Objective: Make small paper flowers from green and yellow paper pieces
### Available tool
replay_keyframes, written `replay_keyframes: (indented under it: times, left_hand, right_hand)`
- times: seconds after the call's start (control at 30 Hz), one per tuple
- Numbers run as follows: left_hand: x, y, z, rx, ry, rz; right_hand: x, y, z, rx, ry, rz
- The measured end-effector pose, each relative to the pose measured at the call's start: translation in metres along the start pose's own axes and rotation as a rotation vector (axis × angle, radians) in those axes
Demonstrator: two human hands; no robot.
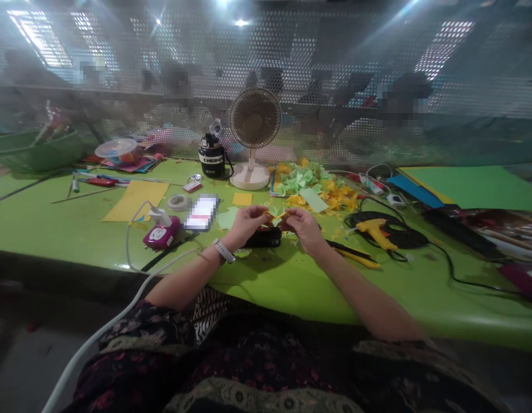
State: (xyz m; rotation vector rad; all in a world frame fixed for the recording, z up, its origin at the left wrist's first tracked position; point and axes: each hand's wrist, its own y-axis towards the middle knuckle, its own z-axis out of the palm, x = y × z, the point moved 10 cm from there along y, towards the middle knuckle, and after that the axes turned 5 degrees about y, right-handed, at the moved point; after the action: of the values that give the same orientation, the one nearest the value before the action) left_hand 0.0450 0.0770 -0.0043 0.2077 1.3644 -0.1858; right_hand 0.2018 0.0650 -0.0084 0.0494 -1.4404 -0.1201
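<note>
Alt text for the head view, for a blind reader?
A person's left hand and right hand hold a small green and yellow paper piece above a green table. Beyond sit a desk fan and a heap of folded paper.

Small folded paper flower (276,214) in yellow-orange and pale green, held at both sides.
It is up off the green tabletop (257,281), its left edge pinched in the fingertips of the left hand (251,222) and its right edge in those of the right hand (305,228). Pale green paper shows at the middle, with pointed flaps; yellow-orange paper reaches out to either side, partly covered by the fingers. The finer creases are too small to make out.
</note>
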Motion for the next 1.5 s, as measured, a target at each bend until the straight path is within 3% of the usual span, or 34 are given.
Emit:
replay_keyframes:
  times: [0.1, 0.27, 0.33, 0.57, 0.83, 1.07, 1.17, 1.27, 1.37, 1.5]
  left_hand:
    - [0.000, 0.000, -0.003, -0.032, 0.016, 0.001]
    - [-0.001, 0.002, -0.005, -0.029, 0.113, 0.026]
    - [-0.003, 0.003, -0.005, -0.022, 0.131, 0.047]
    - [-0.022, 0.007, -0.029, -0.162, 0.127, 0.136]
    - [-0.037, 0.012, -0.053, -0.274, 0.085, 0.238]
    - [-0.051, 0.012, -0.068, -0.352, 0.114, 0.320]
    - [-0.062, 0.014, -0.076, -0.363, 0.342, 0.327]
    - [-0.070, 0.016, -0.078, -0.368, 0.868, 0.298]
    - [-0.056, 0.022, -0.078, -0.301, 1.327, 0.167]
    - [-0.026, 0.032, -0.080, -0.162, 1.574, 0.039]
  right_hand:
    - [0.014, -0.004, -0.002, -0.008, -0.158, -0.112]
    - [0.056, -0.020, 0.002, -0.065, -0.627, -0.496]
    - [0.059, -0.020, 0.003, -0.070, -0.712, -0.544]
    - [0.051, 0.010, -0.017, -0.099, -0.923, -0.425]
    - [0.038, 0.060, 0.001, -0.033, -1.281, -0.257]
    - [0.022, 0.093, 0.001, -0.034, -1.320, -0.153]
    - [0.020, 0.094, -0.006, -0.022, -1.333, -0.111]
    - [0.026, 0.083, -0.017, -0.024, -1.356, -0.101]
    - [0.038, 0.063, -0.030, -0.018, -1.355, -0.125]
    - [0.058, 0.036, -0.063, -0.056, -1.284, -0.103]
